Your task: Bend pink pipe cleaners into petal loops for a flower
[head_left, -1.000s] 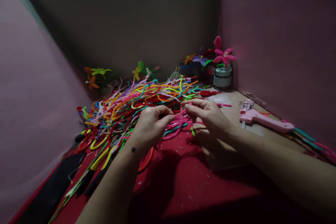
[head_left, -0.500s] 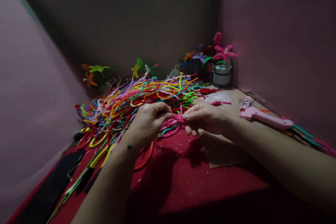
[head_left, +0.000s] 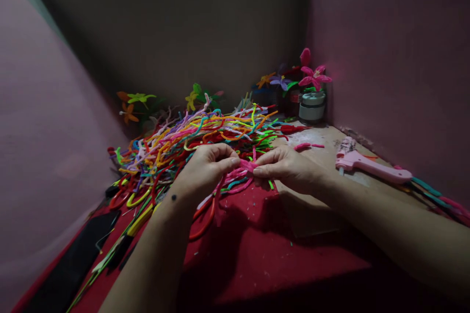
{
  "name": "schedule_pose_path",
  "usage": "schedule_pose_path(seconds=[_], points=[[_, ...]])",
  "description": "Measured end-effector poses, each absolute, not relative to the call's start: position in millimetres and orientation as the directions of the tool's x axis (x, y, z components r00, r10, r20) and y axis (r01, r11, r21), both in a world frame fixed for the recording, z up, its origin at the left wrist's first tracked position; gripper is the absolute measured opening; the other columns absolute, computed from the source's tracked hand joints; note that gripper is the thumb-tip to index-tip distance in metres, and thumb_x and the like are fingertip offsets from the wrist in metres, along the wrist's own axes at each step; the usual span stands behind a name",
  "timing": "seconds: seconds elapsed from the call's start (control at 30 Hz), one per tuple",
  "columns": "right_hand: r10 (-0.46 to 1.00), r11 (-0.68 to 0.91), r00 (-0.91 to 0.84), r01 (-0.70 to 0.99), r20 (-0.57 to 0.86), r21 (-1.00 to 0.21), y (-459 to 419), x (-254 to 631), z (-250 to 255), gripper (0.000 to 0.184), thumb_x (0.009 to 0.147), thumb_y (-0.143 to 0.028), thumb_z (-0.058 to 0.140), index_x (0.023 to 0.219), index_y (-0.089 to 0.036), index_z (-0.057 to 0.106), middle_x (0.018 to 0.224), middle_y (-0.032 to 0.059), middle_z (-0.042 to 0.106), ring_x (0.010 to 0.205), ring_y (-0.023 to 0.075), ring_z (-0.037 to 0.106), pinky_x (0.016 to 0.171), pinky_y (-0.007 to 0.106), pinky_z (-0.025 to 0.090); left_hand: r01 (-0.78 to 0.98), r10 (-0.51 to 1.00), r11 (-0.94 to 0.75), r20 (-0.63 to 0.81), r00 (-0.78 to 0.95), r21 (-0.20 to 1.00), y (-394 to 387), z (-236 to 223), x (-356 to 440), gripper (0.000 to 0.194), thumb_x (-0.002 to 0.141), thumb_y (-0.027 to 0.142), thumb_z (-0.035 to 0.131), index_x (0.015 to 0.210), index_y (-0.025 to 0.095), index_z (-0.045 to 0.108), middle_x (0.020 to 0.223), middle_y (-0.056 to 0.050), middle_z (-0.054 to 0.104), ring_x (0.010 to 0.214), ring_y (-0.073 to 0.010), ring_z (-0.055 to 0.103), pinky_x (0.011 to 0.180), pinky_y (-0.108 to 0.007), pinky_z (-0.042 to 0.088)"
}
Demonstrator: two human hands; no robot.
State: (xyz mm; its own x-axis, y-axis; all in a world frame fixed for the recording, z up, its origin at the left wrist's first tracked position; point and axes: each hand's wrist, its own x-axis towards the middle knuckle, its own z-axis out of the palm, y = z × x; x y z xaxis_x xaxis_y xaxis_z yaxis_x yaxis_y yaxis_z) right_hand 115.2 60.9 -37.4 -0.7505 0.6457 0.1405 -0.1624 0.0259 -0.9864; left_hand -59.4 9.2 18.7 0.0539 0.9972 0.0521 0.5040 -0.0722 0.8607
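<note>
Between my two hands is a pink pipe cleaner piece [head_left: 247, 164], bent into loops, with one end sticking up. My left hand [head_left: 213, 160] pinches its left side between thumb and fingers. On the other side, my right hand [head_left: 284, 167] pinches it with thumb and forefinger. The exact shape at the fingertips is partly hidden. Just behind the hands spreads a big heap of coloured pipe cleaners [head_left: 205, 127]. Below my left hand, an orange-red scissor handle [head_left: 207, 225] lies on the red cloth [head_left: 257, 249].
A pink glue gun [head_left: 370, 165] lies on the right, near a loose pink pipe cleaner [head_left: 308, 146]. Pipe cleaner flowers stand at the back, a pink one [head_left: 315, 77] in a grey pot [head_left: 311, 107]. A black flat object [head_left: 77, 259] and yellow-handled pliers [head_left: 139, 220] lie left.
Both hands keep their pinch on the pink pipe cleaner. My right fingers have curled in closer, and a pink strand now hangs below my left hand. The view has shifted slightly.
</note>
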Motion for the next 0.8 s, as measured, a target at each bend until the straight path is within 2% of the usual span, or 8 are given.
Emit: schedule_pose_path(seconds=[0.17, 0.23, 0.3, 0.43, 0.53, 0.7, 0.8], points=[[0.470, -0.241, -0.877, -0.239, 0.102, -0.941, 66.8, 119.6, -39.0, 0.032, 0.078, -0.038, 0.054, 0.080, -0.009, 0.067, 0.070, 0.0092, 0.066, 0.060, 0.0149, 0.059, 0.061, 0.029, 0.044, 0.578, 0.979, -0.145, 0.033, 0.199, 0.803, 5.9, 22.7, -56.9, 0.012, 0.069, 0.024, 0.056, 0.065, 0.013, 0.059, 0.055, 0.003, 0.048, 0.051, -0.0071, 0.039, 0.048, -0.018, 0.030], [0.416, -0.337, -0.908, -0.206, 0.051, -0.919, 68.0, 120.9, -37.1, 0.039, 0.080, -0.042, 0.047, 0.081, -0.009, 0.067, 0.074, 0.0111, 0.067, 0.063, 0.0170, 0.060, 0.063, 0.031, 0.044, 0.591, 0.971, -0.167, 0.028, 0.237, 0.789, 5.2, 22.3, -55.3, 0.013, 0.069, 0.024, 0.056, 0.064, 0.013, 0.059, 0.054, 0.003, 0.048, 0.050, -0.0067, 0.039, 0.048, -0.018, 0.030], [0.393, -0.365, -0.920, -0.167, 0.011, -0.916, 68.5, 122.0, -35.1, 0.042, 0.081, -0.044, 0.044, 0.080, -0.009, 0.067, 0.076, 0.0111, 0.067, 0.063, 0.0168, 0.059, 0.063, 0.031, 0.044, 0.599, 0.963, -0.188, 0.027, 0.268, 0.778, 5.1, 21.3, -54.6, 0.013, 0.069, 0.024, 0.058, 0.064, 0.013, 0.060, 0.055, 0.004, 0.048, 0.051, -0.0066, 0.039, 0.049, -0.018, 0.030], [0.429, -0.174, -0.903, -0.114, 0.029, -0.978, 67.5, 122.3, -34.8, 0.023, 0.073, -0.029, 0.058, 0.073, -0.008, 0.068, 0.068, 0.0073, 0.065, 0.057, 0.0116, 0.053, 0.060, 0.026, 0.041, 0.596, 0.952, -0.211, 0.025, 0.305, 0.775, 6.0, 18.6, -55.7, 0.011, 0.070, 0.023, 0.057, 0.066, 0.013, 0.061, 0.059, 0.003, 0.052, 0.055, -0.0075, 0.043, 0.052, -0.019, 0.034], [0.431, -0.050, -0.901, -0.066, 0.038, -0.997, 66.5, 121.5, -36.9, 0.015, 0.071, -0.022, 0.061, 0.070, -0.009, 0.068, 0.063, 0.0052, 0.063, 0.055, 0.0101, 0.049, 0.058, 0.026, 0.039, 0.587, 0.952, -0.210, 0.028, 0.304, 0.782, 6.4, 17.9, -55.6, 0.009, 0.070, 0.021, 0.058, 0.066, 0.013, 0.062, 0.060, 0.002, 0.055, 0.057, -0.0079, 0.046, 0.054, -0.018, 0.036], [0.500, -0.030, -0.866, -0.035, 0.015, -0.999, 65.5, 119.6, -37.2, 0.014, 0.069, -0.022, 0.061, 0.068, -0.009, 0.067, 0.058, 0.0038, 0.062, 0.048, 0.0081, 0.045, 0.052, 0.024, 0.036, 0.544, 0.985, -0.006, -0.088, 0.147, 0.839, 6.1, 18.9, -53.0, 0.012, 0.067, 0.025, 0.061, 0.068, 0.013, 0.061, 0.042, 0.004, 0.046, 0.037, -0.0060, 0.038, 0.036, -0.017, 0.027], [0.586, -0.010, -0.810, -0.009, 0.001, -1.000, 62.2, 117.3, -34.3, 0.014, 0.067, -0.023, 0.061, 0.067, -0.010, 0.067, 0.056, 0.0030, 0.061, 0.046, 0.0078, 0.045, 0.049, 0.024, 0.035, 0.478, 0.981, 0.063, -0.142, 0.130, 0.876, 7.6, 15.9, -52.5, 0.014, 0.067, 0.026, 0.061, 0.065, 0.013, 0.059, 0.038, 0.004, 0.046, 0.031, -0.0067, 0.039, 0.032, -0.017, 0.026]])
